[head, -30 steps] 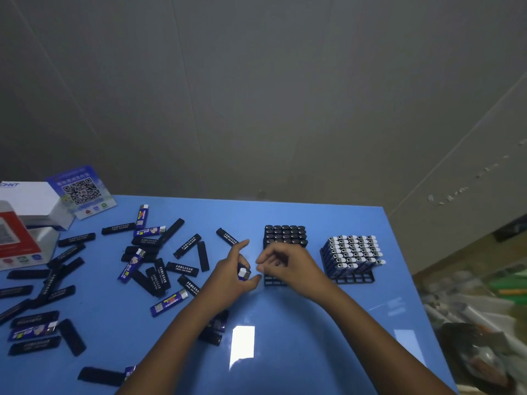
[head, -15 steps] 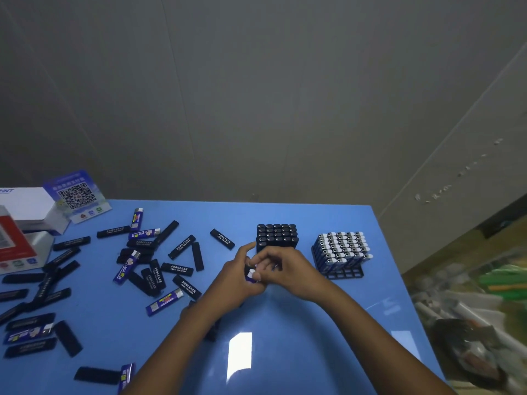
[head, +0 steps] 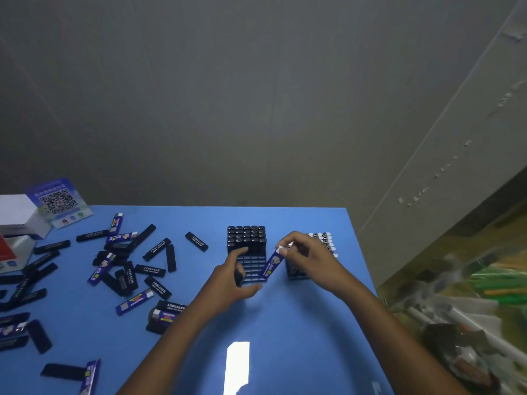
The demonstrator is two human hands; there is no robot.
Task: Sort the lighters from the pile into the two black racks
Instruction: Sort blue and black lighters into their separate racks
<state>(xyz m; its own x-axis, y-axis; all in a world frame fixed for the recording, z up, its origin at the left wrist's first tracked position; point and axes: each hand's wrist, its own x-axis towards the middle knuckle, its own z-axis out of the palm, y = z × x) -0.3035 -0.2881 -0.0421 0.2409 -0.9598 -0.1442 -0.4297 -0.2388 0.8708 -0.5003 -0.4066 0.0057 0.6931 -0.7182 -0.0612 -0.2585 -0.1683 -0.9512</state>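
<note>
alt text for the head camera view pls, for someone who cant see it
A person's right hand pinches a blue lighter by its top, tilted, above a blue table between two black racks. The left hand hovers beside it, and loose black and blue lighters lie scattered to the left.

held lighter [head: 272, 265]: blue printed body, white cap, tilted, cap end pinched in right-hand fingertips [head: 283, 250], lower end over left rack
left rack [head: 251, 270]: black grid, far rows full of upright black lighters, near cells empty, beside left-hand fingers [head: 239, 252]
right rack [head: 298, 270]: black, white-capped lighters upright, mostly behind right-hand fingers
pile [head: 125, 266]: loose black and blue lighters lying flat, well left of left-hand fingers
</note>
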